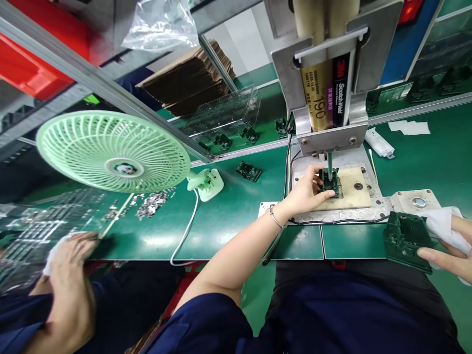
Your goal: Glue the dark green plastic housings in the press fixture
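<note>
My left hand [308, 191] grips a small dark green plastic part [329, 184] on the cream fixture plate [356, 189], thumb in front and fingers behind. Straight above that part, the nozzle [330, 164] of the glue dispenser points down into or just over it; I cannot tell if they touch. A gold and black adhesive cartridge [326, 93] sits in the dispenser's metal holder. Off to the right, my right hand [452, 248] holds a larger dark green plastic housing [407, 238], tilted, near the bench's front edge. A white cloth [442, 226] is bunched in that hand too.
A round button [419, 202] sits on a metal box right of the fixture. Another green part [249, 171] lies on the bench, left of the dispenser. A green fan [114, 152] stands farther left, beside small metal pieces [152, 204] and a co-worker's hands [72, 250].
</note>
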A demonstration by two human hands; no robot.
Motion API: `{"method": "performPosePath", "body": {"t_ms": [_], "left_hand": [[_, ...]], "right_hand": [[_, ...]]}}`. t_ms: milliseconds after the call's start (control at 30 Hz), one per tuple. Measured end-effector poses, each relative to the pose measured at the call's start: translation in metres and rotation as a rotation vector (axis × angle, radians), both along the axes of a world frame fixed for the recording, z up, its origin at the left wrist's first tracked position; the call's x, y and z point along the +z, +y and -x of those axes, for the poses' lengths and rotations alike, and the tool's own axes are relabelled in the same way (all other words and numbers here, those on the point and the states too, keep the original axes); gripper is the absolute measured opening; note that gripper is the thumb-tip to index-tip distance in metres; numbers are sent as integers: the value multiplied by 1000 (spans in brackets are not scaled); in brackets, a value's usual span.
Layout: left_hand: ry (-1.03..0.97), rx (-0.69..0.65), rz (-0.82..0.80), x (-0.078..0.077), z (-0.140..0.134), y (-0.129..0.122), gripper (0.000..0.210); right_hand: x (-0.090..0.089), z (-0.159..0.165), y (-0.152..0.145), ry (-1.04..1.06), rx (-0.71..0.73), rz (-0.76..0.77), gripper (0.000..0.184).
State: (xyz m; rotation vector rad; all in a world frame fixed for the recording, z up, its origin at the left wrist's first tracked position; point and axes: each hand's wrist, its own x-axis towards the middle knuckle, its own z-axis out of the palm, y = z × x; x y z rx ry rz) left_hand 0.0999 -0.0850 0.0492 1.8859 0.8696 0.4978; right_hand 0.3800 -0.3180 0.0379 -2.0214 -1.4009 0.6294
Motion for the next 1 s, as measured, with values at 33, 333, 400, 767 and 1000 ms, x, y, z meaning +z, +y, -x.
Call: {"method": "performPosePath", "body": {"t_ms": [33,333,400,767,1000], "left_hand": [[19,0,-43,-2,0,-1,69],[324,15,-389,17,17,-26,95],[388,92,-543,22,42,-39,103],[557,321,-993,-35,141,-85,74],[369,436,-867,-29,120,-108,80]], "right_hand": [[1,2,5,-5,6,-34,44],[0,16,13,-104,92,-182,52],[-1,11,10,-184,103,-233,54],[-20,-5,7,-310,42,-215,61],[-8,19,-12,-128,36,-147,55]]}}
